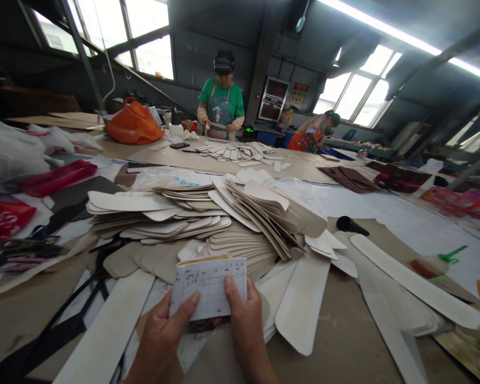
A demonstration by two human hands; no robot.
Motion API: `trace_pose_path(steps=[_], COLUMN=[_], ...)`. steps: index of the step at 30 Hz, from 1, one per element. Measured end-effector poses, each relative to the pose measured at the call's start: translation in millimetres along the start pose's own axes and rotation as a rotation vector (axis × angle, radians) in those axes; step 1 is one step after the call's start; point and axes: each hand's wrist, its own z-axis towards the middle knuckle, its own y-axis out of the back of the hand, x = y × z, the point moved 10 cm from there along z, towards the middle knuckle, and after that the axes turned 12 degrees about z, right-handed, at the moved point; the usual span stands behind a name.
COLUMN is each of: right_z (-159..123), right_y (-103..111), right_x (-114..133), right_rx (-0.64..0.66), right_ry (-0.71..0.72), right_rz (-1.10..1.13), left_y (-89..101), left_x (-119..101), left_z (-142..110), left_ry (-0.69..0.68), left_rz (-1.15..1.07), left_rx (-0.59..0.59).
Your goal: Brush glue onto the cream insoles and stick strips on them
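Note:
Both hands hold a small white paper form [210, 296] with ruled boxes and handwriting; a yellowish edge shows along its top. My left hand [166, 325] grips the form's left side, thumb on its face. On the right side, my right hand [242, 309] pinches it the same way. The fingers behind the paper are mostly hidden. Just beyond the form lies a large heap of flat beige and white strips [240, 245] with rounded ends, stacked and fanned. A long pale strip [108, 330] lies left of my hands, and a wide white one [304, 304] lies to their right.
An orange plastic bag [134, 124] sits back left. A small black cone [352, 225] and a bottle with a green nozzle [434, 262] stand right. Across the table, a person in a green shirt [222, 104] handles pieces by another pile [236, 152]. Another person [312, 132] bends further right.

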Motion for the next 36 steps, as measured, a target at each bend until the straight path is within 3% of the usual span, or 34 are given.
trace_pose_path(steps=[13, 26, 36], right_z=[-5.8, -2.9, -8.5], right_y=[-5.0, -8.7, -12.3], right_x=[12.3, 6.8, 11.8], right_rx=[-0.112, -0.083, -0.058], right_ry=[0.010, 0.010, 0.111], right_rz=[0.019, -0.050, -0.117], left_y=[2.0, 1.9, 6.1], left_x=[-1.2, -1.8, -7.1], left_z=[0.1, -0.6, -0.8], left_ry=[-0.039, -0.061, -0.111], left_rz=[0.053, 0.061, 0.078], left_rx=[-0.022, -0.027, -0.051])
